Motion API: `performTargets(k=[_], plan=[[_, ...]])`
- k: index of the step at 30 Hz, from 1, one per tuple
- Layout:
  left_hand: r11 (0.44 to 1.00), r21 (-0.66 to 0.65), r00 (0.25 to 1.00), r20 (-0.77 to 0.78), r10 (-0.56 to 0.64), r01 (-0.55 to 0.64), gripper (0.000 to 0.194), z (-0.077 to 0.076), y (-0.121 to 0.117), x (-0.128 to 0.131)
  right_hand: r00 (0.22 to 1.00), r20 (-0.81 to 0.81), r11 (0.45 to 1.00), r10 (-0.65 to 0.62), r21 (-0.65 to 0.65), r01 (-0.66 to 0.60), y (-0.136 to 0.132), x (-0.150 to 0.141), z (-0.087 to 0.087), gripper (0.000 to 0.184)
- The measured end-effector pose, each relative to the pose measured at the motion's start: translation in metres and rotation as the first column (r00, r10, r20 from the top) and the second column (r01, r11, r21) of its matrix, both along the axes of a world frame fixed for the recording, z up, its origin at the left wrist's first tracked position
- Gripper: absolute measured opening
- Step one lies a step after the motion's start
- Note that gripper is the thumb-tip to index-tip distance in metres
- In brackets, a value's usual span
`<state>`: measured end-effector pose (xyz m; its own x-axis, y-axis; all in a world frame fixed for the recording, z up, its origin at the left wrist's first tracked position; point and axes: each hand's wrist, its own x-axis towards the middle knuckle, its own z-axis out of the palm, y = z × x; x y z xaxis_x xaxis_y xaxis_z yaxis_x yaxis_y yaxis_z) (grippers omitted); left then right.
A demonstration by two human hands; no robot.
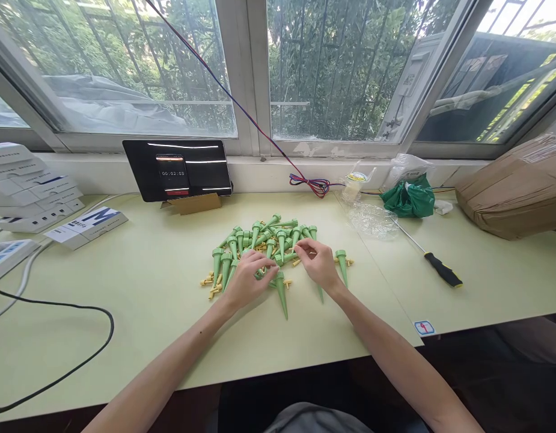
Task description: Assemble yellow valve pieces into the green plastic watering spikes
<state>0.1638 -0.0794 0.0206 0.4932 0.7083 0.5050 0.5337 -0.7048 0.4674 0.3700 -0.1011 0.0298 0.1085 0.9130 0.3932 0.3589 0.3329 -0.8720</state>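
A heap of green plastic watering spikes (269, 246) with ribbed caps lies on the table, small yellow valve pieces (213, 292) among and under them. Over the heap's front, my left hand (250, 281) has its thumb and fingertips closed at the capped end of a green spike; which spike it grips is partly hidden. At the heap's right side, my right hand (320, 264) pinches thumb and forefinger together; whatever is between them is too small to tell. One spike (282, 297) points toward me between my hands. Another spike (342, 267) lies right of my right hand beside yellow pieces.
Behind the heap a tablet (201, 171) leans on a cardboard stand. White boxes (29, 186) and cables (110, 325) are at left. A screwdriver (442, 270), clear plastic wrap (372, 221), a green bag (410, 196) and a large brown package (512, 189) lie at right.
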Motion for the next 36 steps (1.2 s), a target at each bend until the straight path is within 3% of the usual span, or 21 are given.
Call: performTargets(k=[5,14,25,32,36], plan=[[0.998,-0.059,0.990,-0.138,-0.022,0.014,0.020,-0.003,-0.002,0.001,1.000,0.008,1.000,-0.013,0.005,0.013,0.000,0.000,-0.001,0.023],[0.993,-0.084,0.977,-0.191,-0.095,0.080,0.021,-0.008,0.002,-0.003,1.000,0.027,1.000,-0.003,0.008,0.003,-0.001,-0.002,-0.002,0.021],[0.993,-0.054,0.982,-0.150,-0.113,0.106,0.017,-0.011,0.005,-0.003,1.000,0.030,1.000,-0.005,0.008,0.004,0.000,-0.001,-0.005,0.019],[0.990,-0.057,0.989,-0.063,-0.136,0.132,0.018,-0.004,0.004,-0.003,1.000,0.029,1.000,-0.003,0.011,0.003,0.000,-0.001,-0.004,0.020],[0.994,-0.082,0.997,-0.007,-0.080,0.079,0.017,-0.001,0.003,-0.003,1.000,0.030,1.000,-0.003,0.011,0.003,-0.001,-0.001,-0.002,0.020]])
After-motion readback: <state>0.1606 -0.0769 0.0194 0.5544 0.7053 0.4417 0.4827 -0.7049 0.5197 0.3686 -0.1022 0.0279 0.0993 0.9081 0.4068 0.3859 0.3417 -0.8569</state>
